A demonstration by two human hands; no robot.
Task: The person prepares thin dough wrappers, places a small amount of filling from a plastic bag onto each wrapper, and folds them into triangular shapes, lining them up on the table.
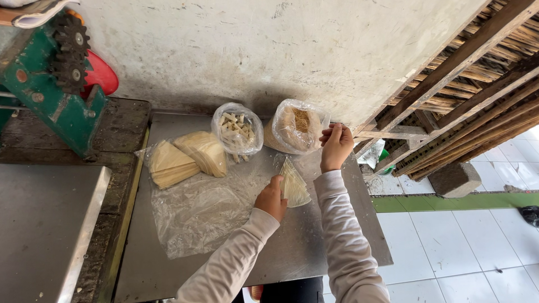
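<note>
While bagged, wrapper [294, 185] in left hand [272, 197]

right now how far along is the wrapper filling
Done: no finished pieces are visible on the metal tabletop. In hand: the left hand holds one triangular wrapper while the right hand hovers pinched by the bag of filling. Left: two stacks of wrappers look untouched.

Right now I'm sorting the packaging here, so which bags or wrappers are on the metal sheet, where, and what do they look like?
Clear bag of pale strips: back centre, rounded, open top.
Clear bag of brown filling: back right, beside right hand.
Clear bag of folded cream sheets: left, wedge-shaped stacks.
Flat clear plastic sheet: front left, crumpled.
Triangular pale packet: centre, at left hand.
No labels or screens.
</note>
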